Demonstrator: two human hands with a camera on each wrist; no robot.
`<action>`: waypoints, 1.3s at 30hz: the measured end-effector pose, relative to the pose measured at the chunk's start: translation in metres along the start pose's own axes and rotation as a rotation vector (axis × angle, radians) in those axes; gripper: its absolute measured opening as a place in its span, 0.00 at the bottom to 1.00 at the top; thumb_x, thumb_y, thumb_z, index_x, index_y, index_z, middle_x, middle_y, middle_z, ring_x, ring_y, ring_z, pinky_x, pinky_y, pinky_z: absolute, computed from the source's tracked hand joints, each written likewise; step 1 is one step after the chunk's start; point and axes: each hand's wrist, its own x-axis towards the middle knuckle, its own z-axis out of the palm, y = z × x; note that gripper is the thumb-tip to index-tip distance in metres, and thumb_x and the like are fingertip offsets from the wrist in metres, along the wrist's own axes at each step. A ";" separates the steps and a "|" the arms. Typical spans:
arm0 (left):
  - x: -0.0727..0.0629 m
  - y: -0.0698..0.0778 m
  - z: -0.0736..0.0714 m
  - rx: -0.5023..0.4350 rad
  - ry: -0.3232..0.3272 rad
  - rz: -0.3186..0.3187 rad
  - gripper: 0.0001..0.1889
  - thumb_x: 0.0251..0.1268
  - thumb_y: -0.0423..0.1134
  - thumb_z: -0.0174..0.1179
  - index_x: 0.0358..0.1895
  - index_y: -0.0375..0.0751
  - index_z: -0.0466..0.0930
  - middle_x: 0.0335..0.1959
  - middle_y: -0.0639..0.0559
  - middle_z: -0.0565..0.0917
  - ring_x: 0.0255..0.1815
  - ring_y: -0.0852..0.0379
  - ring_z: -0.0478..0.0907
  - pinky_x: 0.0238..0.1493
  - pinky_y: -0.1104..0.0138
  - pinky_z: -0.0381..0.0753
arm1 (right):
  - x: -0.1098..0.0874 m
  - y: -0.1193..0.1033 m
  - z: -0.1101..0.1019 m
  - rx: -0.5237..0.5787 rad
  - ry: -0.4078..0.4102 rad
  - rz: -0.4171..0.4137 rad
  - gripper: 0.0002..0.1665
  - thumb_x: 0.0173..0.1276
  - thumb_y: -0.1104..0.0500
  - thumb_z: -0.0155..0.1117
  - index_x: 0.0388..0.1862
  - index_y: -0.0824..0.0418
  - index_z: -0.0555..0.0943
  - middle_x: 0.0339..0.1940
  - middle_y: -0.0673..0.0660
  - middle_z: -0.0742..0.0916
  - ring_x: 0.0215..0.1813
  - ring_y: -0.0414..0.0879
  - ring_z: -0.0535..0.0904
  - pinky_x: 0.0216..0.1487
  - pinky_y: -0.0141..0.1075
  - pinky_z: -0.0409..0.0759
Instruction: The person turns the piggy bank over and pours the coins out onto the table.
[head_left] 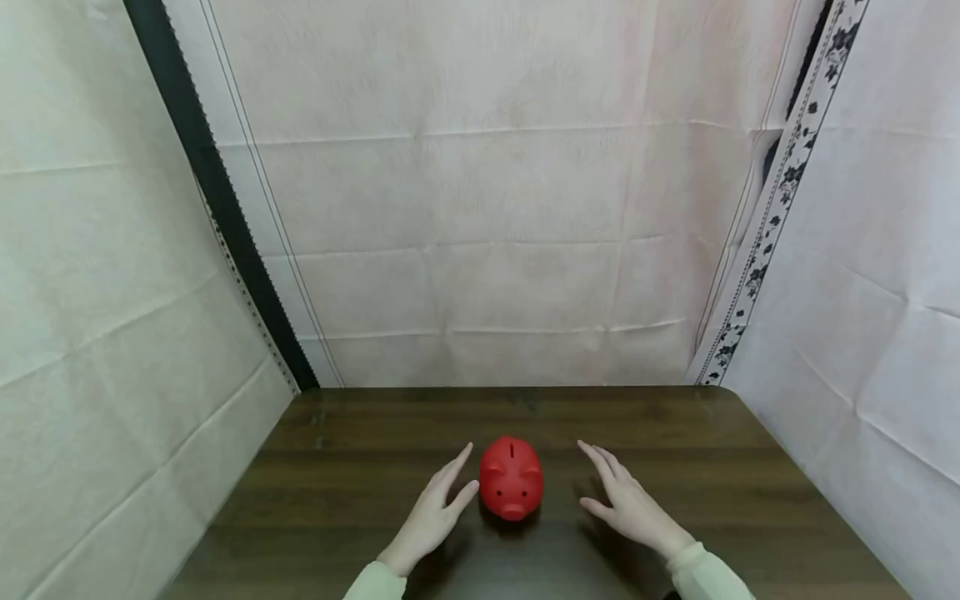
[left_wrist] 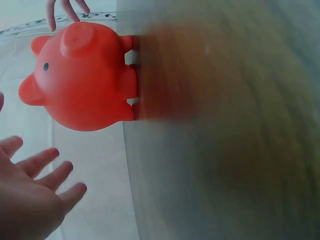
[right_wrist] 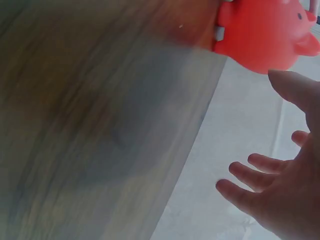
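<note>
A red piggy bank (head_left: pixel 512 477) stands upright on its feet on the dark wooden table, its snout toward me and the coin slot on top. Close by its left side is my left hand (head_left: pixel 437 508), fingers extended and thumb near the pig. My right hand (head_left: pixel 628 507) is on the other side, farther off, with fingers spread and nothing in its grasp. In the left wrist view the pig (left_wrist: pixel 85 80) shows its face and legs, with my left fingers apart from it. The right wrist view shows part of the pig (right_wrist: pixel 260 35) beyond my right thumb.
The wooden table (head_left: pixel 360 433) has a back edge that meets a white cloth backdrop (head_left: pixel 525 250). Cloth walls rise on the left (head_left: pixel 112 333) and the right (head_left: pixel 862 292), one trimmed with a floral border (head_left: pixel 765 233).
</note>
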 end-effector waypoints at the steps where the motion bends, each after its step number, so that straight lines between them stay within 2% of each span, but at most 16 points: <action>1: 0.001 0.001 0.000 -0.012 -0.013 -0.008 0.31 0.70 0.61 0.50 0.74 0.70 0.54 0.75 0.51 0.63 0.76 0.42 0.58 0.67 0.36 0.61 | 0.001 -0.002 -0.001 0.015 -0.010 -0.006 0.49 0.66 0.54 0.67 0.79 0.48 0.50 0.73 0.65 0.65 0.70 0.67 0.66 0.62 0.64 0.69; 5: 0.004 0.001 0.001 -0.041 -0.065 -0.017 0.31 0.68 0.62 0.52 0.73 0.70 0.56 0.76 0.52 0.62 0.76 0.42 0.57 0.65 0.33 0.60 | 0.005 -0.009 -0.002 0.059 -0.040 -0.050 0.48 0.66 0.55 0.66 0.78 0.47 0.51 0.73 0.63 0.64 0.72 0.62 0.65 0.61 0.57 0.73; 9: 0.006 0.000 0.004 -0.062 -0.093 -0.003 0.34 0.66 0.60 0.56 0.74 0.66 0.57 0.75 0.52 0.62 0.76 0.42 0.57 0.64 0.33 0.62 | 0.009 -0.017 -0.001 0.096 -0.069 -0.084 0.47 0.67 0.50 0.65 0.78 0.46 0.51 0.74 0.60 0.64 0.73 0.58 0.65 0.62 0.55 0.73; 15: 0.008 0.002 0.009 -0.093 -0.081 0.039 0.36 0.62 0.55 0.63 0.73 0.63 0.60 0.75 0.50 0.62 0.75 0.41 0.58 0.65 0.34 0.62 | 0.016 -0.024 0.002 0.171 -0.111 -0.105 0.46 0.68 0.44 0.62 0.78 0.44 0.50 0.75 0.56 0.63 0.74 0.56 0.63 0.65 0.57 0.71; 23: 0.006 0.000 0.021 -0.138 -0.086 0.079 0.41 0.58 0.50 0.68 0.74 0.62 0.58 0.77 0.47 0.58 0.75 0.38 0.55 0.63 0.31 0.62 | 0.023 -0.031 0.014 0.233 -0.133 -0.141 0.49 0.65 0.49 0.67 0.78 0.48 0.51 0.76 0.56 0.62 0.76 0.55 0.61 0.66 0.56 0.70; 28: 0.009 -0.002 0.026 -0.174 -0.083 0.097 0.42 0.57 0.48 0.69 0.75 0.63 0.56 0.78 0.47 0.55 0.76 0.38 0.55 0.63 0.32 0.63 | 0.028 -0.032 0.022 0.302 -0.173 -0.130 0.52 0.64 0.46 0.67 0.79 0.51 0.49 0.78 0.57 0.59 0.77 0.57 0.57 0.66 0.60 0.69; 34: 0.015 -0.004 0.031 -0.192 -0.082 0.127 0.44 0.56 0.48 0.70 0.75 0.62 0.56 0.79 0.46 0.52 0.76 0.40 0.55 0.65 0.36 0.65 | 0.034 -0.035 0.031 0.354 -0.181 -0.134 0.55 0.61 0.43 0.69 0.79 0.49 0.48 0.78 0.59 0.57 0.77 0.58 0.56 0.66 0.61 0.68; 39: 0.019 -0.007 0.034 -0.186 -0.075 0.150 0.45 0.52 0.47 0.72 0.74 0.60 0.57 0.79 0.49 0.53 0.76 0.42 0.56 0.66 0.41 0.66 | 0.039 -0.037 0.038 0.388 -0.179 -0.156 0.59 0.58 0.46 0.73 0.79 0.50 0.47 0.79 0.62 0.55 0.76 0.61 0.58 0.65 0.60 0.70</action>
